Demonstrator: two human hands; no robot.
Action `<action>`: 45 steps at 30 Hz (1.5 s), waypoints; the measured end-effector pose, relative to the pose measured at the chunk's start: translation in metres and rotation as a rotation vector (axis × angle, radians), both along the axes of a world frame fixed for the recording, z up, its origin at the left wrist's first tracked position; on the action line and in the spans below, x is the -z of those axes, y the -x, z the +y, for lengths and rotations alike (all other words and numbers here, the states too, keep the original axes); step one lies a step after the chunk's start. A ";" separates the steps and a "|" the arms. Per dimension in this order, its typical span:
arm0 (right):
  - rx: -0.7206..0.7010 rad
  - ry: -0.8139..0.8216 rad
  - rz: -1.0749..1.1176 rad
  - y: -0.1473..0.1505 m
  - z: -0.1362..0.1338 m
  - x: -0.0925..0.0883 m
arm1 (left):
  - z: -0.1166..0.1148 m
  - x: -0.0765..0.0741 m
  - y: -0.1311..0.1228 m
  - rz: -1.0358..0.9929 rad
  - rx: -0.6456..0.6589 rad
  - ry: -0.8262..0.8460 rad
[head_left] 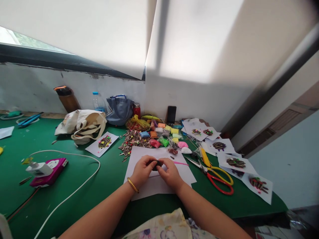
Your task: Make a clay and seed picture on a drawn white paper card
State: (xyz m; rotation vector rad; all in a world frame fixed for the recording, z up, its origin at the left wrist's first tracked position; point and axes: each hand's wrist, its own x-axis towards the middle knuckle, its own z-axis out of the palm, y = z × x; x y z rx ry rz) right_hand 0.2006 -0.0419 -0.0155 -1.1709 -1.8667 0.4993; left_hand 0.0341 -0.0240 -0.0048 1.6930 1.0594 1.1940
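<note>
Between both hands is a small black lump of modelling clay (157, 165), pinched by the thumbs and fingertips. My left hand (143, 171), with a gold bangle on its wrist, is closed on its left side. From the other side my right hand (170, 173) grips the same lump. Both hands are over white paper sheets (139, 192). A pink stick (181, 163) lies on the paper just past the right hand. Beyond the paper are a heap of striped sunflower seeds (136, 141) and several bags of coloured clay (164, 142).
To the right lie scissors (215, 179), a yellow cutter (204, 157) and decorated sheets (236, 162). On the left are another decorated sheet (102, 144), a cloth bag (82, 122), a magenta power strip (48, 172) and a white cable (82, 182). A phone (171, 114) leans on the wall.
</note>
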 end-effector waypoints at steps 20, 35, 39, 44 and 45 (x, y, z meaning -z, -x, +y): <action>-0.020 -0.003 -0.001 -0.001 0.001 0.002 | -0.003 -0.001 0.002 0.121 -0.020 -0.129; -0.012 -0.007 -0.065 0.001 -0.001 -0.001 | -0.003 -0.003 0.001 0.189 -0.033 -0.146; -0.012 -0.002 -0.073 0.003 -0.002 -0.003 | -0.002 -0.003 0.002 0.190 0.019 -0.145; -0.024 0.022 -0.008 0.001 0.000 -0.001 | -0.001 0.001 0.002 0.116 0.000 -0.105; -0.026 0.024 -0.005 0.001 0.001 0.000 | -0.001 0.001 0.002 0.118 -0.004 -0.101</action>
